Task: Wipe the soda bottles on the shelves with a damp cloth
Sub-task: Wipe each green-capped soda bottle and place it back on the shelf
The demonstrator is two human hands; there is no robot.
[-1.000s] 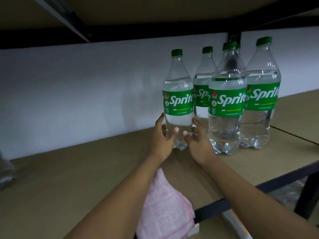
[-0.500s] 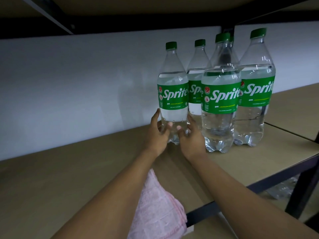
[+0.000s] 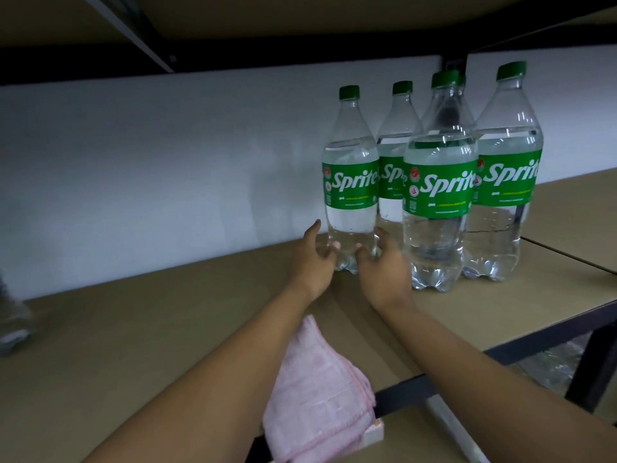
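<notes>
Head view.

- Left hand and right hand both on the base of one bottle. Fingers curled round its lower body from either side, thumbs on the near face. Bottle upright on the shelf.
- Just right of the right fingers: front bottle, nearly touching the hand. Behind the fingers: rear bottle, half hidden by the other two. Farther right: right bottle. One more green cap shows behind the front bottle's neck; the rest of it is hidden.
- Near side of the fingers, under the left forearm: cloth, pink, folded, ribbed weave, hanging over the shelf's front edge.
- Far left of the fingers: a blurred clear object, cannot tell what.
- Bottles: clear ribbed plastic, lobed feet, green screw caps, clear liquid up to the shoulder. Green wrap labels read "Sprite" in white; small print unreadable.
- Shelf: matte brown board, dark metal rail along the front. White wall behind; another board overhead.
</notes>
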